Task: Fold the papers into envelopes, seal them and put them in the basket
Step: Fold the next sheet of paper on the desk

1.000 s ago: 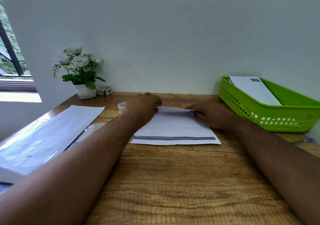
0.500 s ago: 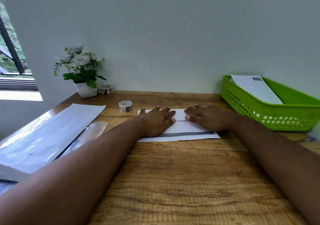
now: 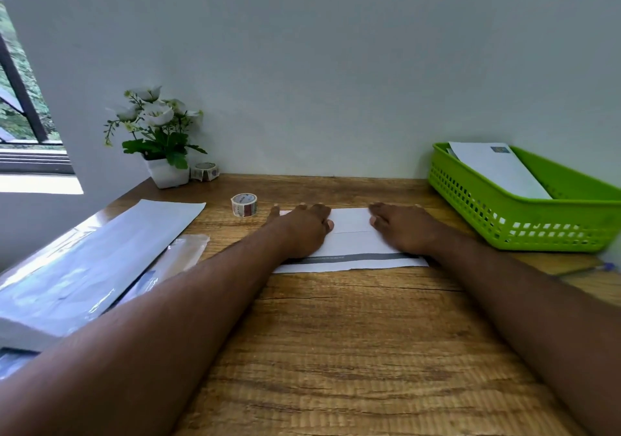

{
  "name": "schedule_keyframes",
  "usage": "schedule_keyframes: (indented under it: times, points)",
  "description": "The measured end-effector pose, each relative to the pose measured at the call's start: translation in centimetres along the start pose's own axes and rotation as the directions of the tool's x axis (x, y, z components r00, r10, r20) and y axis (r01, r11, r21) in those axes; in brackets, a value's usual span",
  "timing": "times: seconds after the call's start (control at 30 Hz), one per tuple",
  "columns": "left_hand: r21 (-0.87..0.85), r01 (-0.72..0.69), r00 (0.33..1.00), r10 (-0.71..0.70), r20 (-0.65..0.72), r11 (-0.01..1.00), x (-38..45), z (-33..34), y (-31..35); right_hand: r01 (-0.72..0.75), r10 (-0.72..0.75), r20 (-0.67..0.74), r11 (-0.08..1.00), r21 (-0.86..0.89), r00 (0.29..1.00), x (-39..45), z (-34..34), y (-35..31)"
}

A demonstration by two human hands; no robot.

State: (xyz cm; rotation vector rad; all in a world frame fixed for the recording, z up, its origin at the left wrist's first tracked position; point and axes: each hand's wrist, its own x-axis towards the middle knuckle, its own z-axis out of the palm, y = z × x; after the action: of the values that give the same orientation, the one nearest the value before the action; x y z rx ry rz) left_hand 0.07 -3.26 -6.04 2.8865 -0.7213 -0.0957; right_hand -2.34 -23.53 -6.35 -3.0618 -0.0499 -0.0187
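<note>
Left hand (image 3: 302, 230) and right hand (image 3: 403, 230) press flat, fingers straight, on the folded white paper (image 3: 353, 244); green plastic basket (image 3: 504, 220) at two o'clock.

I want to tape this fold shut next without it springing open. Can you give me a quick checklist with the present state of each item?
1. Folded paper lies flat on the table: ok.
2. Left hand pressing it, fingers straight: ok.
3. Right hand pressing it: ok.
4. Tape roll beside the left hand, free: ok.
5. Crease sharp along its whole length: cannot tell, hands cover the ends.
6. Green basket has room beside the envelope in it: ok.
</note>
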Motion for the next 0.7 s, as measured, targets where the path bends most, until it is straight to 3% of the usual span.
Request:
schedule_keyframes:
  times: [0.13, 0.23, 0.33, 0.5, 0.6, 0.7]
  points:
    - [-0.048, -0.025, 0.998, 0.028, 0.061, 0.999, 0.1, -0.2, 1.1, -0.007, 0.009, 0.027, 0.997, -0.08, 1.0, 0.1, 0.0, -0.9]
    - [0.046, 0.034, 0.995, -0.038, 0.088, 0.998, 0.4, -0.7, 0.3, -0.001, 0.002, 0.023, 0.998, -0.056, 1.0, 0.0, -0.2, -0.5]
    - [0.152, 0.117, 0.99, -0.128, 0.065, 0.981, 0.1, -1.0, -1.1, 0.009, -0.008, 0.032, 1.0, -0.018, 0.999, -0.2, -0.4, -0.3]
    - [0.229, 0.077, 0.997, -0.077, -0.008, 0.97, -0.1, -1.7, -1.7, 0.056, -0.056, 0.021, 0.998, 0.027, 0.998, 0.0, -1.3, 0.6]
    - [0.155, 0.087, 0.995, -0.079, -0.057, 0.984, -0.2, -2.1, -2.5, 0.084, -0.084, -0.002, 0.996, 0.027, 0.996, 0.2, -1.8, 1.2]
    - [-0.026, 0.067, 0.996, -0.069, -0.062, 0.997, -0.3, -2.5, -3.1, 0.139, -0.138, -0.028, 0.989, 0.044, 0.99, 0.0, -1.6, 1.7]
